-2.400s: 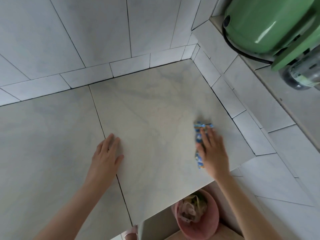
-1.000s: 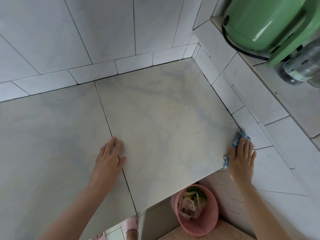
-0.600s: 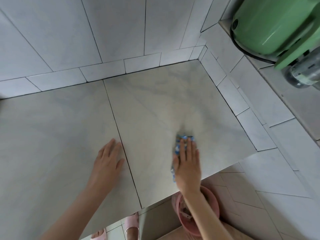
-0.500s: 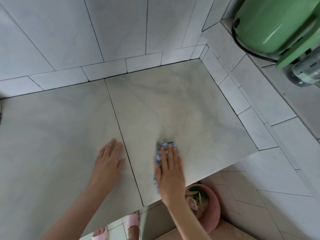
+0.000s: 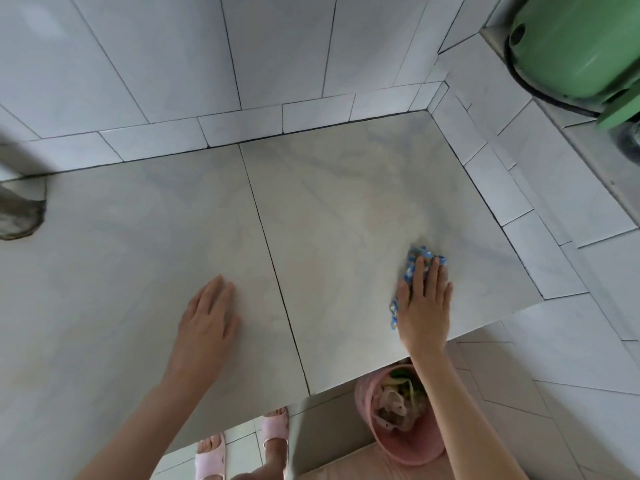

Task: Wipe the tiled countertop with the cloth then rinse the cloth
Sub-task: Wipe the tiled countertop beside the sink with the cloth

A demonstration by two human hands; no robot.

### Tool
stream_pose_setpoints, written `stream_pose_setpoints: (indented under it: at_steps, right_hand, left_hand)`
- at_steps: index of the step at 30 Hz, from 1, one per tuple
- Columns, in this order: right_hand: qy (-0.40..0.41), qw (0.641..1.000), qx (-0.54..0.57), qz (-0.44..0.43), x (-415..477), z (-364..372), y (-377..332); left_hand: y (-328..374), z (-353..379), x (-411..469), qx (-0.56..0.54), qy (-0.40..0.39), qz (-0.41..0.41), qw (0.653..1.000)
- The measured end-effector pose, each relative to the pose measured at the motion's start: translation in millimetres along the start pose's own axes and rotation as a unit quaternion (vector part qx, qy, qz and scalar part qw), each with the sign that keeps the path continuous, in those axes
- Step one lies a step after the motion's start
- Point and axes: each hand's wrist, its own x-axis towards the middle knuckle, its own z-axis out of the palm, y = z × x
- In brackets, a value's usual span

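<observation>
The tiled countertop (image 5: 332,202) is pale grey-beige, with one dark grout line running front to back. A small blue-and-white cloth (image 5: 417,258) lies on the right tile near the front edge. My right hand (image 5: 424,306) presses flat on the cloth with straight fingers and hides most of it. My left hand (image 5: 207,320) rests flat on the left tile, just left of the grout line, holding nothing.
White wall tiles (image 5: 242,64) close the counter at the back and right. A green appliance (image 5: 581,46) stands on the raised ledge at top right. A pink bin (image 5: 403,452) of scraps sits on the floor below the front edge. A grey object (image 5: 17,209) sits at far left.
My right hand has slid the cloth across the right tile: to the right edge, back toward the grout line, and now to the right again. The left hand stayed put.
</observation>
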Motion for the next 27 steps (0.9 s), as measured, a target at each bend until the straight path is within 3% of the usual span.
stream_pose_setpoints:
  at_steps: [3, 9, 15, 19, 22, 24, 27]
  right_hand:
    - [0.037, 0.995, 0.042, -0.083, -17.7, -7.2, -52.8]
    - [0.015, 0.963, 0.132, -0.235, -67.2, -10.8, -157.5]
    - [0.019, 0.929, 0.114, -0.352, -86.5, -6.4, -158.1]
    - [0.010, 0.950, 0.026, -0.311, -25.3, -1.6, -99.1]
    - [0.000, 0.972, -0.029, -0.232, 40.2, -9.9, -46.0]
    - [-0.030, 0.990, -0.027, -0.138, 74.0, -15.5, -34.0]
    - [0.002, 0.998, 0.043, -0.052, 102.1, -19.5, -61.0]
  left_hand:
    - [-7.0, 0.6, -7.7, -0.006, 0.007, -0.016, 1.000]
    - [-19.6, 2.9, -14.8, -0.007, 0.025, -0.028, 0.999]
    - [-24.4, 2.9, -12.0, -0.009, 0.034, -0.027, 0.999]
    - [-24.6, -0.8, -13.1, -0.014, 0.042, -0.024, 0.999]
    - [-25.1, -2.9, -13.2, -0.021, 0.043, -0.025, 0.999]
    - [-26.6, -3.4, -12.6, -0.021, 0.042, -0.023, 0.999]
    - [-26.9, -3.3, -12.1, -0.023, 0.044, -0.017, 0.999]
